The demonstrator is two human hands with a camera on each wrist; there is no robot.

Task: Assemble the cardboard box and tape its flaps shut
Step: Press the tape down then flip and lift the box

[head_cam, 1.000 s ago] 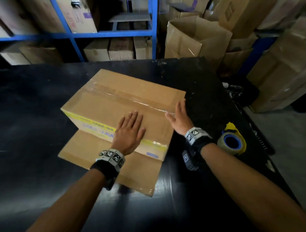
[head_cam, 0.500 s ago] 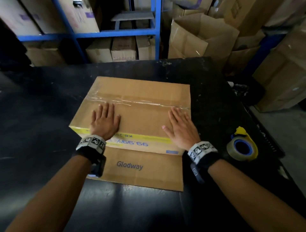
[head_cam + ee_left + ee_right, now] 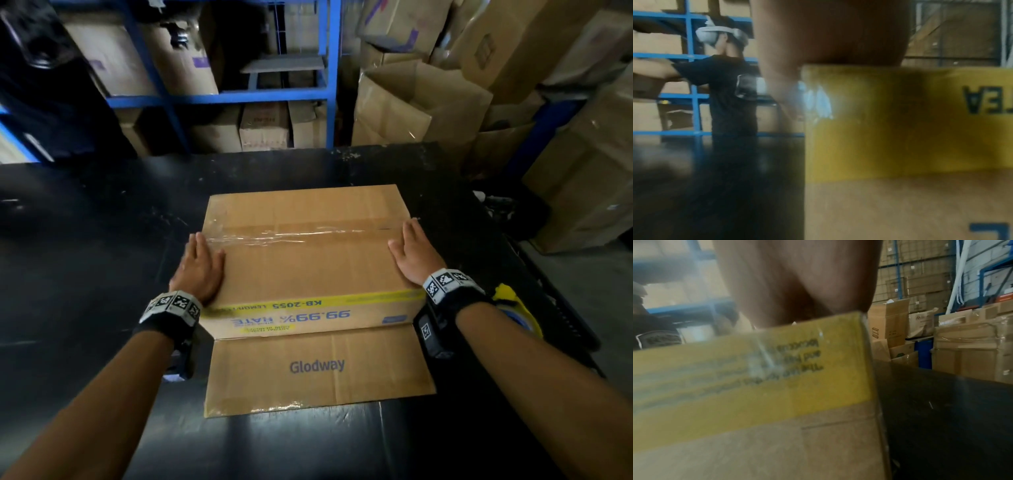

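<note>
A brown cardboard box (image 3: 308,260) with a yellow band stands on the black table (image 3: 85,274). Clear tape (image 3: 294,234) runs across the seam of its top flaps. One flap printed "Glodway" (image 3: 317,370) lies flat on the table toward me. My left hand (image 3: 198,263) lies flat on the box's top left edge with straight fingers. At the top right edge my right hand (image 3: 409,255) rests flat in the same way. In both wrist views the palm sits on the box's yellow corner (image 3: 869,116) (image 3: 797,369). A tape dispenser (image 3: 513,308) with a yellow frame lies behind my right wrist.
Blue shelving (image 3: 219,99) with cartons stands behind the table. Open and stacked cardboard boxes (image 3: 421,106) crowd the right side. Another person (image 3: 727,91) wearing a headset stands at the shelves to the left. The table's right edge (image 3: 534,260) runs close to the box.
The box has turned square to me. Both hands slid outward from the top face to its left and right edges.
</note>
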